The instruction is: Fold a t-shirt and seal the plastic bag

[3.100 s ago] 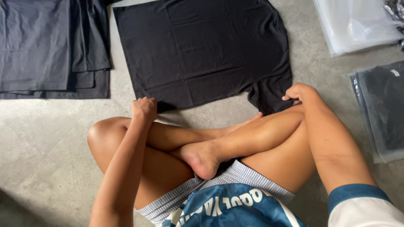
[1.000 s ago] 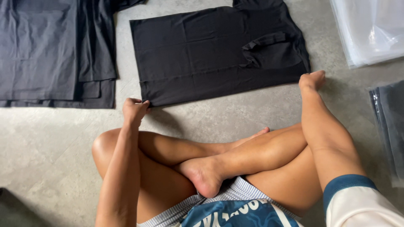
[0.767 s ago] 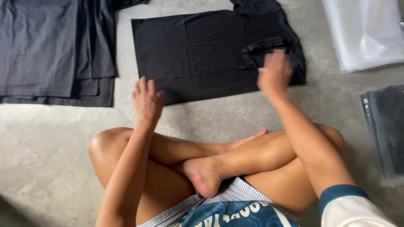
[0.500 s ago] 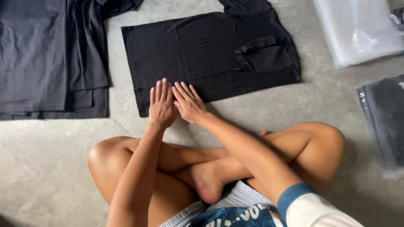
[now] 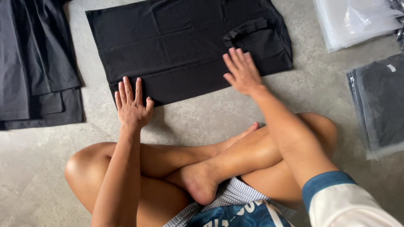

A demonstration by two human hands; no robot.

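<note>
A black T-shirt [image 5: 176,46] lies partly folded on the grey concrete floor, with a sleeve folded in at its right side. My left hand [image 5: 132,105] lies flat and open on the shirt's near left corner. My right hand [image 5: 242,71] presses flat with fingers spread on the shirt's near edge toward the right. Neither hand grips the cloth. My crossed bare legs sit just below the shirt.
A stack of dark grey folded garments [image 5: 35,67] lies at the left. Clear plastic bags [image 5: 357,21] are piled at the top right. A bagged dark garment [image 5: 378,105] rests at the right edge. Bare concrete floor [image 5: 33,168] spreads at lower left.
The shirt's sleeve and side got folded in. Both hands came together at the near edge, then slid apart along it, the left one leftward and the right one rightward.
</note>
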